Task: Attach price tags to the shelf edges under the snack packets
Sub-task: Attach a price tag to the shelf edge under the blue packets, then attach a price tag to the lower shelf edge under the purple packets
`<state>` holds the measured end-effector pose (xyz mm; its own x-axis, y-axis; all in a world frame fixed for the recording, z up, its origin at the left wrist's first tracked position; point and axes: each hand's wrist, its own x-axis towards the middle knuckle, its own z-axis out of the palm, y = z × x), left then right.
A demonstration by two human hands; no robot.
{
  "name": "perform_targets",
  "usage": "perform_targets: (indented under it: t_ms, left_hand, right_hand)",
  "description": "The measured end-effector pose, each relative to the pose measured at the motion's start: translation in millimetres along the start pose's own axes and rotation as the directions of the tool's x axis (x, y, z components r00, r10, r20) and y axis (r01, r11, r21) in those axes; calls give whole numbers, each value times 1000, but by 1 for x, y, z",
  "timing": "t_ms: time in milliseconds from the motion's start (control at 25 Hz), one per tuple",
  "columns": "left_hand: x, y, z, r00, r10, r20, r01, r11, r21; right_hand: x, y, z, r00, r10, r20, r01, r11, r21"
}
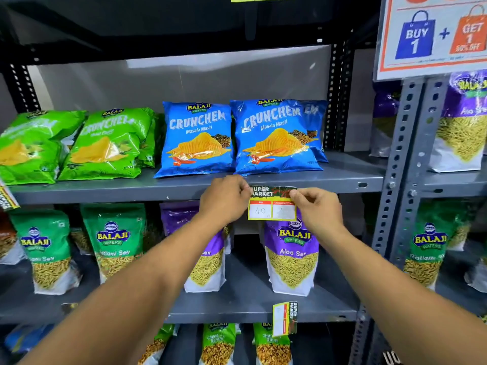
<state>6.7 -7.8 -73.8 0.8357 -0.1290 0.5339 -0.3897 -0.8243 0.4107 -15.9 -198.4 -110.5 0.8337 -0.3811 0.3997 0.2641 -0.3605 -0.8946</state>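
A yellow-bordered price tag (271, 204) marked "40" lies against the front edge of the grey middle shelf (342, 186), directly under the blue Crunchem packets (274, 138). My left hand (224, 198) pinches the tag's top left corner. My right hand (315, 206) pinches its top right corner. The tag's lower half hangs below the shelf edge, in front of a purple Aloo Sev packet (291, 256).
Green Crunchem packets (100, 146) fill the shelf's left. A second tag (286, 318) hangs turned sideways on the lower shelf edge. Another tag (6, 196) sticks out at the far left. A perforated upright post (403, 164) and a promo sign (434, 35) stand to the right.
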Motion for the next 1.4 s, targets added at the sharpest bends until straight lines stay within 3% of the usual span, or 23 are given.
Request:
perform_targets:
  t_ms: [80,200,440,680,880,1040,1160,1240,1400]
  left_hand:
    - [-2,3,6,992,-108,-61,100,987,-123]
    - [-2,5,11,978,-186,-98,167,970,-176]
    - [-2,9,11,970,-196,-144,178,975,-131]
    - [0,7,15,964,-194,-183,178,979,-96]
    - [6,1,10,941,-272,-199,246,958,-147]
    - [-3,2,8,941,-249,-227,223,966,-134]
    - [-29,-17,19,917,-263,-301,203,955,-215]
    - [-61,-40,41,921,-289,-260,231,945,-233]
    - [-119,-83,111,972,-226,63,233,960,-152]
  right_hand:
    - [1,-8,0,1000,3,-20,-4,1000,-13]
    - [-2,-10,3,998,33,-55,-32,999,3]
    - [3,-14,7,997,31,-65,-32,999,-21]
    - [12,-16,9,990,25,-139,-54,977,-206]
    - [16,-14,9,984,36,-176,-82,963,-259]
    - [11,-11,7,991,-12,-130,-10,986,-164]
    - [-6,17,-1,995,-42,-95,33,995,-91]
    - [-28,55,-5,1000,-8,-23,7,996,-85]
    - [-78,159,-6,985,167,54,-155,972,-176]
